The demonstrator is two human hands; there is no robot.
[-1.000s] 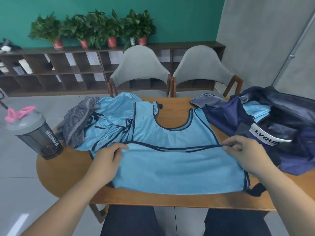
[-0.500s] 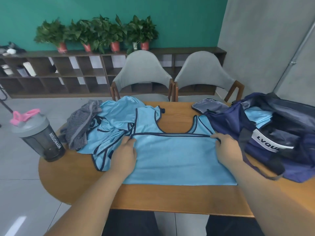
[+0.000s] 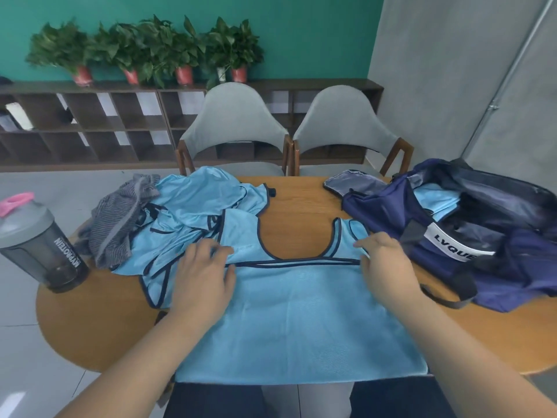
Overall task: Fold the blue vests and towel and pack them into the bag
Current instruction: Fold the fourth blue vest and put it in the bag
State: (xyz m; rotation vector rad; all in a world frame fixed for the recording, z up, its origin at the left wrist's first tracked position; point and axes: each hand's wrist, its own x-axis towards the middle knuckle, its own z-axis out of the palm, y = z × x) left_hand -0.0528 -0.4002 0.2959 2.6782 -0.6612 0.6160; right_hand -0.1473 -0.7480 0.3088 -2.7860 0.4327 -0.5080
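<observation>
A light blue vest with dark trim lies in front of me on the wooden table, its lower half folded up to just under the neckline. My left hand rests flat on the fold's left end. At the right end my right hand rests flat too, fingers straight. More blue vests lie crumpled at the back left, beside a grey striped towel. The open navy bag sits on the right with a folded blue vest inside.
A grey shaker bottle with a pink lid stands near the table's left edge. Two grey chairs face me across the table. Behind them a low shelf carries potted plants. The bag's strap trails toward my right arm.
Both hands carried the vest's hem away from me and laid it under the neckline. They went from pinching the hem to lying flat on the fold.
</observation>
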